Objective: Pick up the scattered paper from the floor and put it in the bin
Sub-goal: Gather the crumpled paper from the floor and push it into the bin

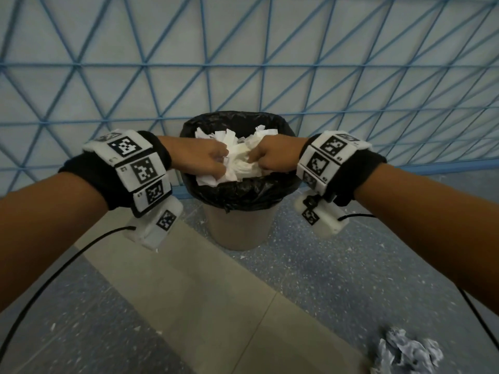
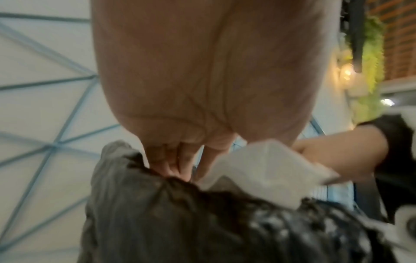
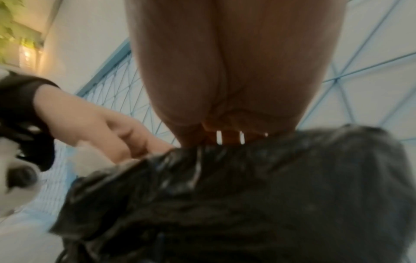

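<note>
A: What is seen nearest, at five o'clock on the floor [image 1: 189,306]?

B: A crumpled grey paper ball [image 1: 406,352] is seen there, not yet picked up, well apart from both hands and nearer to the right arm than to the left.

A: And the paper that is being handled?

B: A white paper wad [image 1: 237,160] is held at twelve o'clock, directly over the mouth of the bin [image 1: 237,225]. It is pinched from nine o'clock by the left hand [image 1: 205,157] and from three o'clock by the right hand [image 1: 272,157]. Each grip is curled tight round its own end of the wad, so the wad's long axis is laid across from nine to three, level with the rim.

A: Which relation is the coming move judged to turn on?

B: The wad is already above the black liner [image 1: 243,190]; the bin lies straight below the grips, at six o'clock from them. More white scraps are heaped inside, so the wad would probably have to be pushed down and let go rather than merely dropped.

A: How are the arms posed?

B: Both forearms are stretched forward and drawn inward, knuckles up, wrists just above the rim. In the left wrist view the fingers [image 2: 180,160] are seen bent down at the liner's edge beside the paper. Behind the bin a blue lattice wall [image 1: 243,63] is seen at twelve o'clock
</note>
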